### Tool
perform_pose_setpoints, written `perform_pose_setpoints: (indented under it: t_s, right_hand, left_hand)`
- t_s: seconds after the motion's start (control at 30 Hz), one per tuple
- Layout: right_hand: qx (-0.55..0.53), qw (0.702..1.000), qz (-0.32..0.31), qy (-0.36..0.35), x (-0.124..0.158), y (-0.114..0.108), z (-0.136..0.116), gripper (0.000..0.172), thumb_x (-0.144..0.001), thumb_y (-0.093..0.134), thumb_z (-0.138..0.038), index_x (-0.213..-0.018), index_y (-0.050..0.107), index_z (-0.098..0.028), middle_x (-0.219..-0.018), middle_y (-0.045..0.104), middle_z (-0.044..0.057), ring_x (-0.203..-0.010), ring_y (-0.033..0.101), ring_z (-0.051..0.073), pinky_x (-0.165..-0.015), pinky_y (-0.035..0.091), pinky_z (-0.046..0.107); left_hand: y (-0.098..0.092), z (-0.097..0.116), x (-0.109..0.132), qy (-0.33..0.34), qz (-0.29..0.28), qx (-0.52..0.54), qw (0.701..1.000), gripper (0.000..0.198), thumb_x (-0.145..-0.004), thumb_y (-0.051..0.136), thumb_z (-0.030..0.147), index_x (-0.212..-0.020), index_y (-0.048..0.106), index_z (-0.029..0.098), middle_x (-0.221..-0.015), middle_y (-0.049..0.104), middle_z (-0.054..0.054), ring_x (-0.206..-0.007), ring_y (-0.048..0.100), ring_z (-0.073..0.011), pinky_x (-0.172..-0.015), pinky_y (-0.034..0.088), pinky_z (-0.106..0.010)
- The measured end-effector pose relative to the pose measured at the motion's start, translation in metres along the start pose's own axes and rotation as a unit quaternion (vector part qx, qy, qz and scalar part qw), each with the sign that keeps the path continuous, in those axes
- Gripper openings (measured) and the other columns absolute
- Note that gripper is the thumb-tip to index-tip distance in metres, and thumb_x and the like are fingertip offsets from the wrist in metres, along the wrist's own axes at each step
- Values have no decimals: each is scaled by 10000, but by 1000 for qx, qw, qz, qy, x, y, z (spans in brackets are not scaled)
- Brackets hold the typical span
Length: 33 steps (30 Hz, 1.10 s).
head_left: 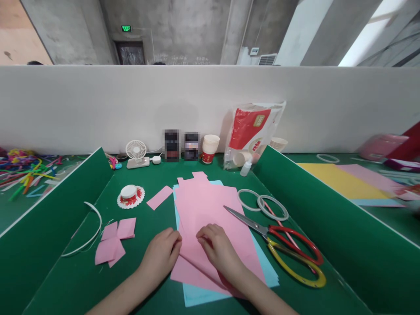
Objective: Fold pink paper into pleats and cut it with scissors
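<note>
At the middle of the table (157,175): saw pink paper sheets (203,205), loosely stacked over light-blue sheets (197,297).
Left hand (162,251): rested at the left edge of the pink paper, fingers curled inward; could not tell a pinch from a light touch.
Right hand (218,249): lay over the pink paper, thumb and fingers bent close together, near the left hand but not touching; could not make out any paper between the fingertips.
Uneven paper edges: looked liable to slide further out of line, most likely from a sideways push on so loose a stack.
Slanting edge below the hands: seemed at risk of creasing, chiefly from too much pressure by the right hand.
Scissors (262,229): might have snagged or marked the pink paper after a bump from the right arm, given tips lying over the stack.
Paper's long axis: ran away from the body, far end leaning slightly left.
Scissors' long axis: lay diagonally, tips toward far left, red and yellow handles toward near right.
</note>
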State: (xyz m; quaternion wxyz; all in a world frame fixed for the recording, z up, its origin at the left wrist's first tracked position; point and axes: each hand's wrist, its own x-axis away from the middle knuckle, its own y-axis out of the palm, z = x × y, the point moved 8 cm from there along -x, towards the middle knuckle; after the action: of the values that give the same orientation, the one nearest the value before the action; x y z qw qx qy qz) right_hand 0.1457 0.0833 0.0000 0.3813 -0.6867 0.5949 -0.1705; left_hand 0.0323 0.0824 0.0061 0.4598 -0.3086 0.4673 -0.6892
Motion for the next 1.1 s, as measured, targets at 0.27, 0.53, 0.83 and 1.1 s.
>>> perform_pose_setpoints:
  t_s: [0.27,0.53,0.83,1.1]
  right_hand:
    - [21,1000,-11,-3,0,2,-2,213,-729,425,-6,-660,547,-166,-674,585,47,-673,491,189,-650,385,318]
    - [45,999,-20,-19,0,3,-3,206,-737,431,-9,-664,546,-163,-668,563,45,-666,478,181,-663,372,317]
    - [67,995,-45,-63,-2,2,-11,227,-725,445,6,-703,576,-179,-792,532,59,-754,455,189,-659,371,298]
    - [70,987,-101,-99,0,13,-17,302,-689,403,96,-628,552,-160,-713,563,21,-680,505,129,-576,394,199]
  left_hand:
    - [-1,3,-1,11,-2,-18,1000,219,-774,348,123,-694,547,171,-668,548,-20,-666,529,-178,-634,400,-308]
    - [-2,5,-2,23,-2,-31,999,227,-775,343,117,-687,547,167,-654,538,-16,-633,514,-172,-629,389,-324]
    - [-5,10,-1,61,9,-33,998,205,-770,371,89,-740,554,176,-784,551,-36,-750,502,-178,-660,403,-306]
    - [14,19,1,142,-45,-98,984,232,-738,405,10,-715,582,158,-770,616,-59,-713,551,-187,-620,450,-283]
